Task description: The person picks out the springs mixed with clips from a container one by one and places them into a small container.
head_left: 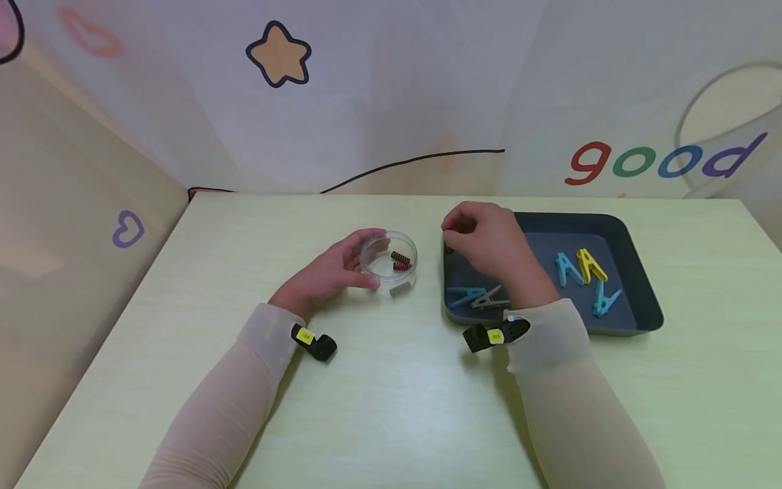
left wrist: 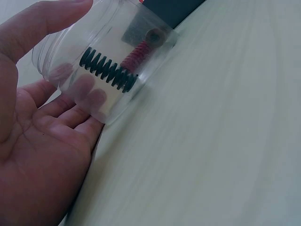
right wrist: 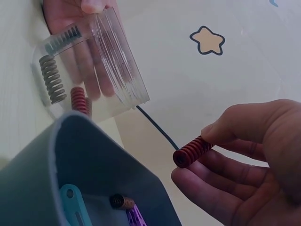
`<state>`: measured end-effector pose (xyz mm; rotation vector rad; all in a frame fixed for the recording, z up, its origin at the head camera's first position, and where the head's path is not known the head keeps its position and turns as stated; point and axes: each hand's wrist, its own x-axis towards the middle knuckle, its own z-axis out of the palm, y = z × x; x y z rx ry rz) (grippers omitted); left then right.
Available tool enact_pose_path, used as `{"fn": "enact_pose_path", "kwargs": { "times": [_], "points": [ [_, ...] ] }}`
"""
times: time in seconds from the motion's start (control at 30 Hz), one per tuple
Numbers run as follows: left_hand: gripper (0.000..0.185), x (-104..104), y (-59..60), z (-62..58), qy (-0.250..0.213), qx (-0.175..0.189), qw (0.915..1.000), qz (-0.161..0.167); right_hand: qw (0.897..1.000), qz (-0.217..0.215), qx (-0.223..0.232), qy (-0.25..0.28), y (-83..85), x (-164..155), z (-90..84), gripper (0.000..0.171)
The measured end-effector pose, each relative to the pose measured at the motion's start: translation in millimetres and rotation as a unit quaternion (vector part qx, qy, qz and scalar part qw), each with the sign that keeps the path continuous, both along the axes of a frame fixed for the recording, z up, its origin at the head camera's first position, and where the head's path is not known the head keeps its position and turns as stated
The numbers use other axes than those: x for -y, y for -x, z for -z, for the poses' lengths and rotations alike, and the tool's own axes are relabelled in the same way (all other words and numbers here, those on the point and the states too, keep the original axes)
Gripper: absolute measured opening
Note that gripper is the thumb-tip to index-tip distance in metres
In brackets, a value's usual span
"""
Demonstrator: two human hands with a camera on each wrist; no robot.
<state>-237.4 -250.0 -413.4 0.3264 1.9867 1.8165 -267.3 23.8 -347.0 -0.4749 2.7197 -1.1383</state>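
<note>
My left hand (head_left: 332, 273) holds a clear plastic jar (right wrist: 120, 56) at the table's middle, its thumb on one side and fingers on the other. Through the jar's wall show a dark coil spring (left wrist: 108, 69), a red coil spring (left wrist: 136, 56) and a grey coil spring (right wrist: 52, 79). Between thumb and fingers, my right hand (head_left: 491, 241) pinches another red coil spring (right wrist: 193, 151). That hand is above the left side of a dark grey tray (head_left: 644, 309), whose rim stands beside the jar in the right wrist view.
Plastic clips lie in the tray: blue ones (head_left: 568, 269), a yellow one (head_left: 591, 265), a grey one (head_left: 489, 299) and a purple one (right wrist: 135, 216). A brown coil spring (right wrist: 123, 202) touches the purple clip. Behind the pale table (head_left: 391, 407) hangs a printed cloth (head_left: 391, 88).
</note>
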Motion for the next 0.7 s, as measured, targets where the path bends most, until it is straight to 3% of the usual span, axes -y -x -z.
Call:
{"fn": "enact_pose_path", "kwargs": {
  "times": [0.7],
  "points": [
    [0.077, -0.1, 0.9, -1.1, 0.008, -0.003, 1.0, 0.0, 0.999, -0.014, -0.029, 0.022, -1.0, 6.4, 0.4, 0.019]
  ]
}}
